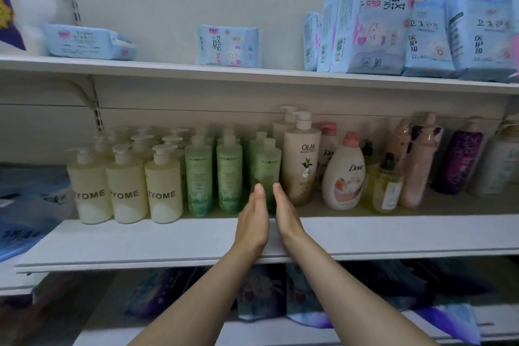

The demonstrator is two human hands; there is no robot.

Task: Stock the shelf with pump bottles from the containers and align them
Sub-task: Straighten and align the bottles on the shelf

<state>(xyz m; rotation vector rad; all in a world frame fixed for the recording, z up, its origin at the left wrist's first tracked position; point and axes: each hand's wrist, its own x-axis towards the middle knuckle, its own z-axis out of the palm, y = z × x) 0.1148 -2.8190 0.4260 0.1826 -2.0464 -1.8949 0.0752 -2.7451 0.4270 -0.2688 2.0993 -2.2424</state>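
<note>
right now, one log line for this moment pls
left hand open | right hand open | both flank front green bottle | middle shelf | aligning

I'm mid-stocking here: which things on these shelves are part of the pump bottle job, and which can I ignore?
Part of the job:
green bottle between left hand and right hand
other green bottles
cream ZYOME pump bottles
middle shelf

Just lying about:
Olay bottle
Dove bottle
blue packs on the upper shelf

Both hands [269, 213] cover the lower front of the green bottle [268, 166] between them; contact is unclear. Its label print is too blurred to read. Bottles behind it are mostly hidden.
</note>
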